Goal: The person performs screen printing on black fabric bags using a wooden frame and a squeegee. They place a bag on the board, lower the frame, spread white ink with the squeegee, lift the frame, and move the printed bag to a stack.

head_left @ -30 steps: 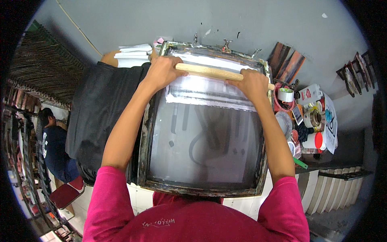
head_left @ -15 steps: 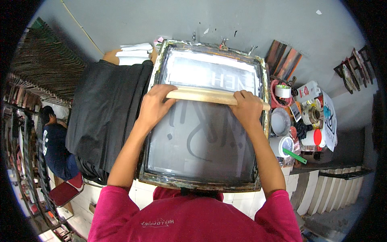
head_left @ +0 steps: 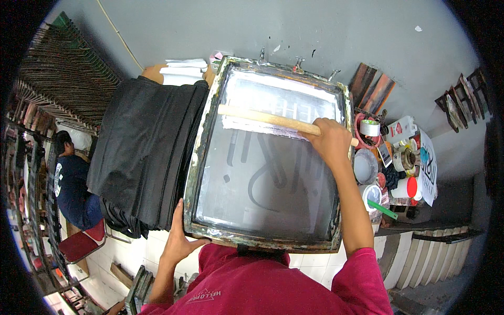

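A screen printing frame (head_left: 207,232) with paint-stained edges lies in front of me. Pale lettering and curved strokes show on its dark mesh (head_left: 231,199). White ink (head_left: 252,94) covers the far part of the mesh. My right hand (head_left: 333,139) is closed around the right end of a wooden-handled squeegee (head_left: 262,118), which lies across the screen by the ink. At the near left corner of the frame is my left hand (head_left: 181,236), thumb and fingers spread around the corner; whether it touches is hard to tell.
A stack of black fabric pieces (head_left: 147,152) stands left of the frame. Tubs, tape, a phone and a white bucket (head_left: 371,195) with a green stick crowd the right side. A person (head_left: 77,184) sits at far left. Hinge clamps (head_left: 298,64) hold the far edge.
My left hand has let go of the squeegee and come down to the frame's near left corner. My right hand still grips the squeegee. The view has shifted slightly.
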`<state>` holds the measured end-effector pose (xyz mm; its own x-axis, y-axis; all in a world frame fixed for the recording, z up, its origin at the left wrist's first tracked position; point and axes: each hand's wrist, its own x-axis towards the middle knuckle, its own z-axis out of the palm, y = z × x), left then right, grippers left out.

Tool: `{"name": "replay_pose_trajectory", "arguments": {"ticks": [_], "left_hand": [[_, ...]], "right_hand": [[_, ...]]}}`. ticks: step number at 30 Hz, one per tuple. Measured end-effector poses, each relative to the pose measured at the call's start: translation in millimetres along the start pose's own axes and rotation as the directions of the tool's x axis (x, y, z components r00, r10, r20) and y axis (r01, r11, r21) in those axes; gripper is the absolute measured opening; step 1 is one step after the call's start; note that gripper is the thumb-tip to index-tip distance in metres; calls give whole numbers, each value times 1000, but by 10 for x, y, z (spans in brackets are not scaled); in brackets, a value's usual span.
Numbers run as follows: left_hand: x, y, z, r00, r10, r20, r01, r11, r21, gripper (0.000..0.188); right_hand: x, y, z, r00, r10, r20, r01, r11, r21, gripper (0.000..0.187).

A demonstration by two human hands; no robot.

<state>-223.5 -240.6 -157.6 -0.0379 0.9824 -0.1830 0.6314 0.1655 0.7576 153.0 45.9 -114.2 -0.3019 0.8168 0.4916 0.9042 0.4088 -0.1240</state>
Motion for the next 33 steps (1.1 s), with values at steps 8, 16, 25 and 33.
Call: {"name": "replay_pose_trajectory", "arguments": {"ticks": [8, 16, 25, 33], "left_hand": [[-11, -267, 163, 990, -114, -83, 102, 986, -135, 130], [-43, -349, 161, 990, -125, -69, 120, 990, -70, 134], [18, -582, 201, 816, 513, -267, -378, 822, 426, 131], [228, 218, -253, 408, 587, -699, -466, 792, 394, 146]], "right_hand": [[714, 350, 310, 997, 31, 72, -27, 997, -66, 50], [1620, 667, 526, 917, 114, 382, -98, 993, -62, 69], [1551, 790, 513, 979, 103, 176, -105, 994, 3, 77], [633, -318, -2119, 959, -261, -107, 276, 947, 163, 53]]}}
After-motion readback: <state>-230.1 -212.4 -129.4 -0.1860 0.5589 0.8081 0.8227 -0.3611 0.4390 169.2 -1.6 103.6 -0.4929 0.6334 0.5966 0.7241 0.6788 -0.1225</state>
